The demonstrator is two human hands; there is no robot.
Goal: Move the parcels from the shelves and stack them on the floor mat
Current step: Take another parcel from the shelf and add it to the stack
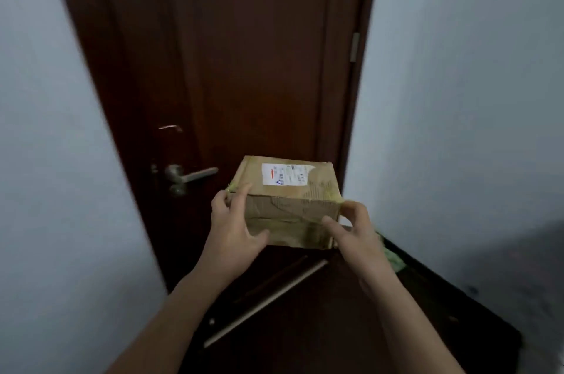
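A brown cardboard parcel (290, 199) with a white shipping label on top and clear tape around it is held in the air in front of a dark door. My left hand (236, 227) grips its left near corner, thumb under the front face. My right hand (354, 230) holds its right near corner, fingers spread on the front. Below, a dark floor mat (412, 312) lies at the foot of the door. No shelves are in view.
A dark brown door (244, 68) with a metal lever handle (192, 176) fills the middle. Pale walls stand on both sides. A pale strip (268, 300) crosses the floor at the threshold. Something green (395, 260) lies on the mat behind my right wrist.
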